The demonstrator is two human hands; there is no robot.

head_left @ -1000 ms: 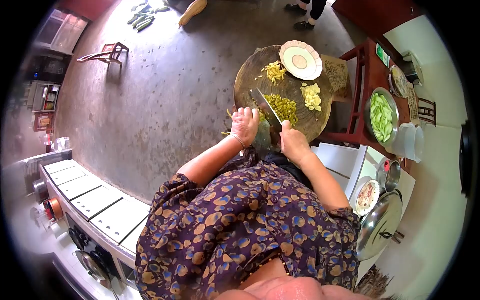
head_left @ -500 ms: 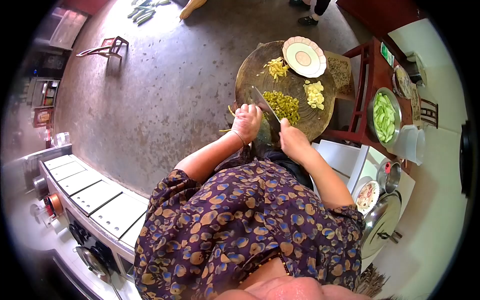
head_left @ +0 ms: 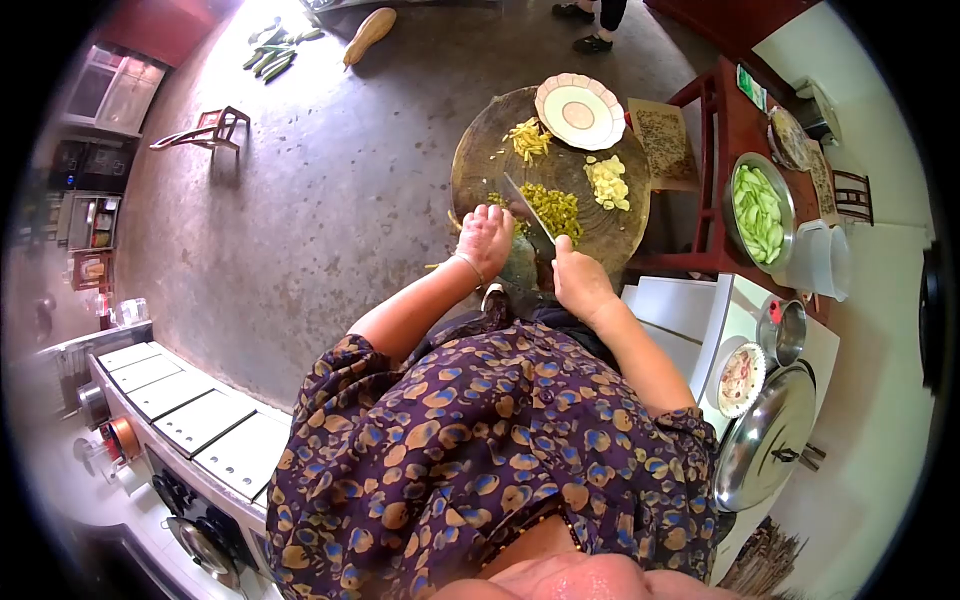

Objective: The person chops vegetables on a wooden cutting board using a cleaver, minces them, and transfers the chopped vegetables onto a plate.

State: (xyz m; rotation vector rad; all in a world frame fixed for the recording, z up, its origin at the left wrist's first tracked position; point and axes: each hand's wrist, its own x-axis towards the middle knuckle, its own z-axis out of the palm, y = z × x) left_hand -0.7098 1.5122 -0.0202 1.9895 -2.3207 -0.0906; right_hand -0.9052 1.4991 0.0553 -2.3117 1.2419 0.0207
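Note:
A round wooden chopping board (head_left: 600, 235) holds a heap of chopped green vegetable (head_left: 555, 208), with yellow strips (head_left: 529, 140) and pale yellow slices (head_left: 607, 183) in separate piles. My right hand (head_left: 582, 285) is closed round the handle of a knife (head_left: 530, 208), whose blade lies between the green heap and my left hand. At the board's near left edge, my left hand (head_left: 485, 240) presses down with bent fingers on green stalks, mostly hidden beneath it. A scalloped plate (head_left: 580, 112) rests on the board's far edge.
At the right, a red table (head_left: 735, 115) bears a metal bowl of green slices (head_left: 758, 215) and a plastic container (head_left: 820, 262). A lidded pan (head_left: 768, 440) is below. On the floor are a small chair (head_left: 208, 130), a squash (head_left: 370, 36) and a person's feet (head_left: 592, 44).
The view has shifted, so the board appears farther left. My hands keep nearly the same places on it, and a few green pieces now show left of the blade.

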